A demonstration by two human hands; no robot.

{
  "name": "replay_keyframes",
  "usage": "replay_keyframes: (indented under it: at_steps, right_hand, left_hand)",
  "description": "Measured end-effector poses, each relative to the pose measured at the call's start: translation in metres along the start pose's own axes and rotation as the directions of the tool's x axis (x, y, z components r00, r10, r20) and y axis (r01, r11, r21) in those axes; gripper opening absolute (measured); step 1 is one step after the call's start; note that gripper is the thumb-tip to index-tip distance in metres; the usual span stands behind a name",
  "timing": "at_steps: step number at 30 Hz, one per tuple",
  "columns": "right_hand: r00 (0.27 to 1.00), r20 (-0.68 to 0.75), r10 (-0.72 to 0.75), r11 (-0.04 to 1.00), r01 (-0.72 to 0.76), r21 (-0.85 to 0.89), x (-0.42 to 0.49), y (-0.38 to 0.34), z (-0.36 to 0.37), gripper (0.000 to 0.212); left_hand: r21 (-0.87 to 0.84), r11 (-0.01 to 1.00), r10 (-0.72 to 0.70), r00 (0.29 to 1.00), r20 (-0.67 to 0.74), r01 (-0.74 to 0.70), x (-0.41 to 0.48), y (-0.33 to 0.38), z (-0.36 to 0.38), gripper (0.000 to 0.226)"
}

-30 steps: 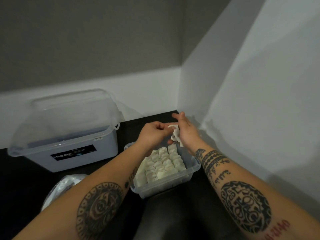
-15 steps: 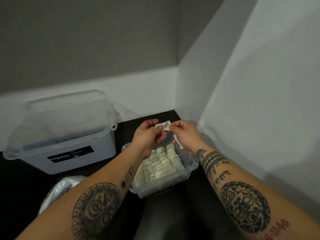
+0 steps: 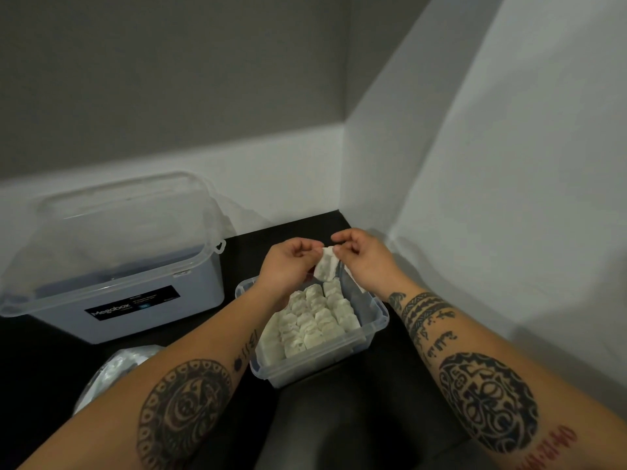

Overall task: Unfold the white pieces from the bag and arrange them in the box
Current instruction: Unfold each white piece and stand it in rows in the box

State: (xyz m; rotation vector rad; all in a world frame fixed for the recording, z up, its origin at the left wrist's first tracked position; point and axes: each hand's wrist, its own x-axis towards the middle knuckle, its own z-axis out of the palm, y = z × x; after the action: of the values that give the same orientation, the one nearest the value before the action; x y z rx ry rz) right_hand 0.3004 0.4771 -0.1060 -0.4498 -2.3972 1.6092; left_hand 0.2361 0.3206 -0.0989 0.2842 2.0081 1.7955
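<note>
While pinched at its top corners by left hand (image 3: pixel 288 264) and right hand (image 3: pixel 365 258), held over the far end of the box (image 3: pixel 380 322) for a short drop beside packed rows (image 3: pixel 314 322): one white piece (image 3: pixel 325 269), half spread.

small clear plastic box (image 3: pixel 322 362) centre on black tabletop (image 3: pixel 244 264) | rows of white folded pieces (image 3: pixel 314 320) inside it | large lidded translucent tub (image 3: pixel 142 300) behind-left | crinkled clear bag (image 3: pixel 115 368) front-left
</note>
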Motion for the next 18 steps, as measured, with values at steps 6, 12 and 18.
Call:
replay_keyframes:
  at_steps: [6, 12, 18]
  right_hand:
    - [0.981, 0.072, 0.181, 0.965, -0.191, 0.178, -0.0028, -0.0030, -0.0014, 0.019]
    - [0.949, 0.061, 0.310, 0.900, -0.313, 0.305, 0.0002, 0.0004, -0.0025, 0.021]
    - [0.996, 0.000, 0.090, 0.996, -0.090, 0.028, -0.0001, 0.0058, 0.0022, 0.010]
  left_hand:
    - [-0.106, 0.993, -0.061, 0.998, 0.007, 0.062, 0.0016, 0.0008, 0.0024, 0.013]
    - [-0.093, 0.993, -0.071, 0.996, 0.049, 0.075, 0.0005, 0.0024, 0.0010, 0.018]
    - [0.172, 0.977, 0.116, 0.992, 0.054, -0.124, 0.0042, -0.0035, 0.0014, 0.017]
